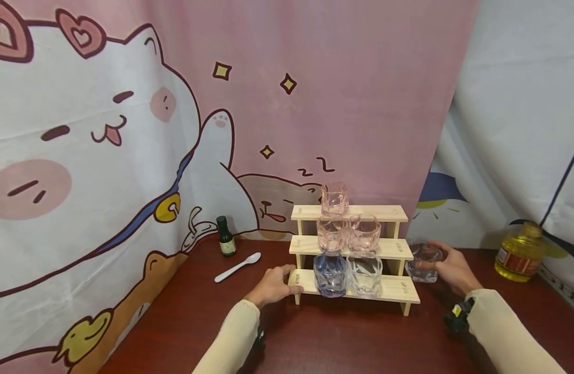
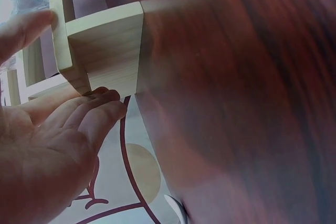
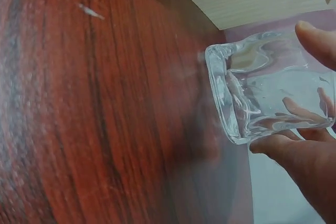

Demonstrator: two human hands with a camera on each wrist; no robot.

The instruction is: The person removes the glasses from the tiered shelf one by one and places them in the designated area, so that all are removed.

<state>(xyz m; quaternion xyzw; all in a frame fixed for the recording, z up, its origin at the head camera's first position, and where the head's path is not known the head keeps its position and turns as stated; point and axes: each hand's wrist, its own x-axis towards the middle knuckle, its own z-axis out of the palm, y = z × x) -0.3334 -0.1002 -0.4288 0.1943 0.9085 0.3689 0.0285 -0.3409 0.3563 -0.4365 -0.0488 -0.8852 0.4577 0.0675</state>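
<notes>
Head view: the left hand pinches the left end of the rack's lowest shelf; the right hand, well apart from it, grips a glass just beside the rack's right end. A pull by the left hand could tilt the rack and topple the pink glass on top; a knock from the right could send the blue glass off the front edge. Smooth walls might also slip between the fingers. Only the right wrist view shows the held glass's thick base, facing the table; contact there cannot be told. The left wrist view alone shows fingertips against the wooden leg, and head alone shows all three shelves loaded.
</notes>
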